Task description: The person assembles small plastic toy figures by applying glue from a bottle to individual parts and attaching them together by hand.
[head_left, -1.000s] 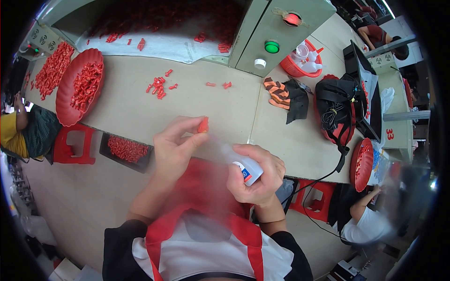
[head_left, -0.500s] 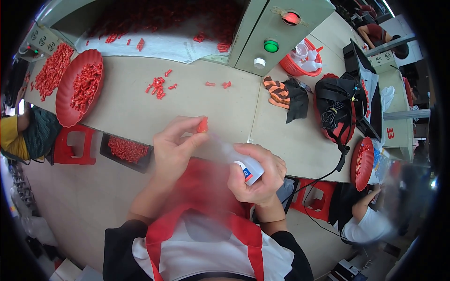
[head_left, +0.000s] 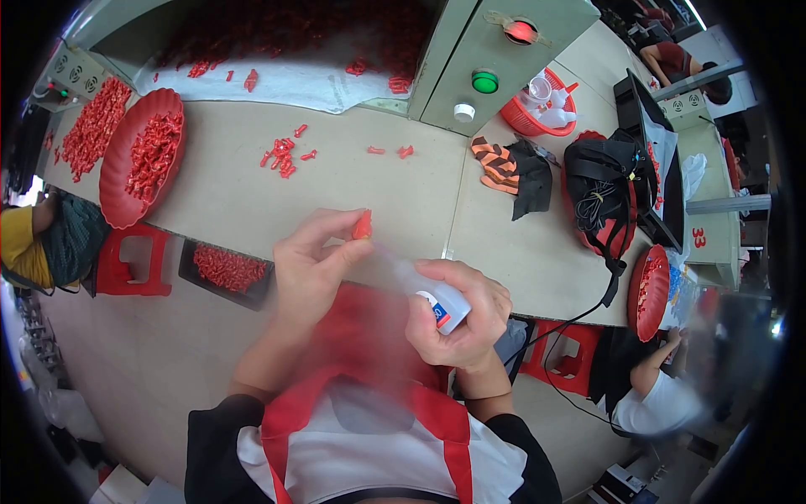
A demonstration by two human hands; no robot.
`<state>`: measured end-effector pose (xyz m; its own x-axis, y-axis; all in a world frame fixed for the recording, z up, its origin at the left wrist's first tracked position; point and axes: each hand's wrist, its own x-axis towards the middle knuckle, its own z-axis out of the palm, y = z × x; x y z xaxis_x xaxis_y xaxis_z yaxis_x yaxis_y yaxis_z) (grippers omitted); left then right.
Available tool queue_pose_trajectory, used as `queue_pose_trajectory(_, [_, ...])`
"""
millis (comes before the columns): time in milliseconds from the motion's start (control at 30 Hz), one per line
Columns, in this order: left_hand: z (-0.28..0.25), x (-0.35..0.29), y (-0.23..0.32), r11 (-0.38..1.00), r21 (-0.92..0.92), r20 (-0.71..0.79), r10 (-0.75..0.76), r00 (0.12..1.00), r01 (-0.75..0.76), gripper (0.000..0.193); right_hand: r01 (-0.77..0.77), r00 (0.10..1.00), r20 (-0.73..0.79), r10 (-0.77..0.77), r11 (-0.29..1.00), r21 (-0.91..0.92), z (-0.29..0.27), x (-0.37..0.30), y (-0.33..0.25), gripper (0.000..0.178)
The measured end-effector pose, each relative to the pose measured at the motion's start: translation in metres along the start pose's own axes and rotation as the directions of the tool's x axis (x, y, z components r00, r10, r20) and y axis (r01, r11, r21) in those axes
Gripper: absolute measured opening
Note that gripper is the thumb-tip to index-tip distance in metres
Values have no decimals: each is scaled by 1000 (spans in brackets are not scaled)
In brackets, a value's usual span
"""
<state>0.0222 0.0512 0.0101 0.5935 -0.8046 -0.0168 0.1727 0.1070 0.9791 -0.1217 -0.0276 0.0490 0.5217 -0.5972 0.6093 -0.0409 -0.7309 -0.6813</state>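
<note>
Between the thumb and forefinger of my left hand is a small red plastic piece, pinched near the table's front edge. My right hand is wrapped round a translucent squeeze bottle with a white, blue and red label. Its thin nozzle reaches left toward the red piece, and the blur hides whether the tip touches it. Beyond my hands, a small cluster of similar red pieces lies loose on the pale table. Two more lie apart to its right.
A scalloped red tray of red pieces stands at the left, beside a larger heap. Ahead is a grey-green cabinet with lights. At right are a red basket, striped cloth and black bag. Co-workers sit on both sides.
My right hand and the bottle have shifted very slightly left. My left hand and the red piece stay in almost the same place.
</note>
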Motion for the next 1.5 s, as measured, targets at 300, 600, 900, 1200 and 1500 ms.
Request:
queue_pose_trajectory(300, [-31, 4, -5, 1000, 19, -110, 20, 994, -18, 26, -428, 901, 162, 402, 885, 185, 16, 4, 6, 22])
queue_pose_trajectory(600, [-68, -3, -5, 998, -61, -227, -14, 974, 0, 26, -705, 630, 498, 595, 708, 45, 140, 62, 98, 17])
queue_pose_trajectory(900, [-70, -2, -6, 997, -34, -210, 56, 976, -65, 26, -118, 847, 445, 291, 919, -378, 140, 61, 86, 17])
queue_pose_trajectory(1200, [-27, 2, -8, 983, 145, -66, 127, 990, -117, 29, -634, 750, 502, 431, 684, 360, 41, 21, 28, 12])
queue_pose_trajectory(1500, [-2, -3, -6, 907, 304, 48, 291, 955, -292, 31, -673, 732, 421, 536, 662, 329, 13, 10, 22, 10])
